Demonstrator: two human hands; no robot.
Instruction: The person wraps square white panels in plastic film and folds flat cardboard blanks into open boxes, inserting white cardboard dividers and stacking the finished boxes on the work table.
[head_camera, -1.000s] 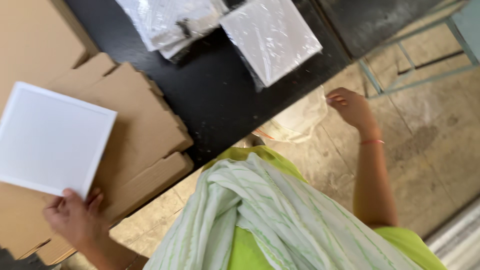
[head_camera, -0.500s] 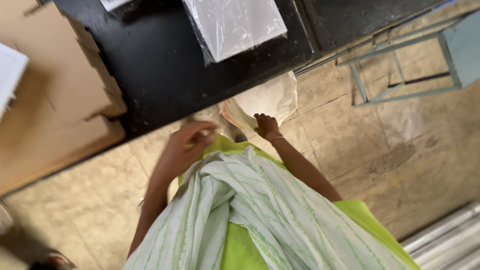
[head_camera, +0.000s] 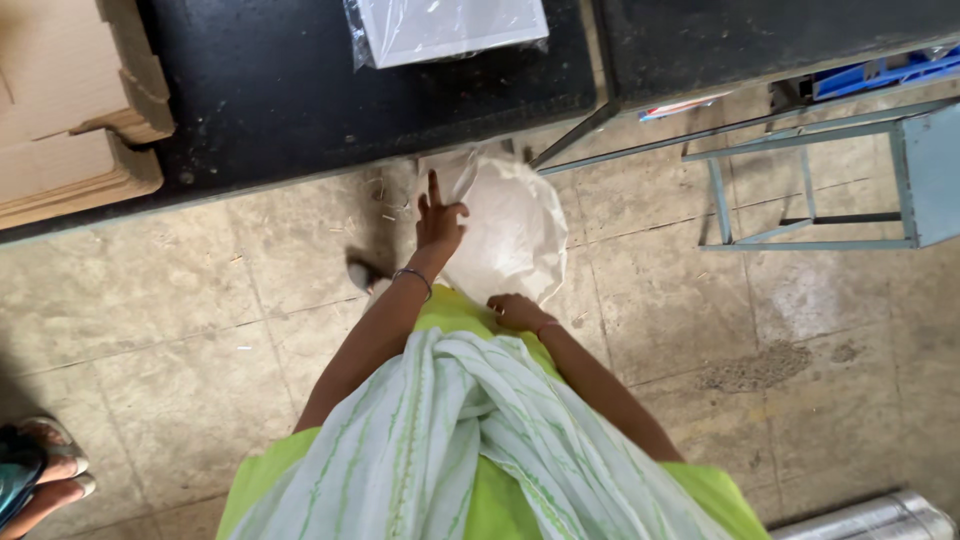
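Note:
A large white plastic bag (head_camera: 510, 225) stands on the stone floor just under the black table's (head_camera: 330, 90) front edge. My left hand (head_camera: 438, 215) is at the bag's upper left rim, thumb and fingers pinching the plastic with the index finger sticking up. My right hand (head_camera: 518, 312) grips the bag's near edge, close to my body. My green garment and striped white scarf (head_camera: 470, 440) fill the bottom of the view.
Stacked flat cardboard (head_camera: 70, 110) lies on the table at the left. A white square panel in clear wrap (head_camera: 445, 28) lies at the top. A blue metal frame (head_camera: 830, 180) stands to the right. Another person's sandalled foot (head_camera: 45, 470) is at the bottom left, and a metal pipe (head_camera: 870, 518) at the bottom right.
My left hand left the white panel on the cardboard and came down to the bag. My right hand also reached the bag. The view swung from the table to the floor.

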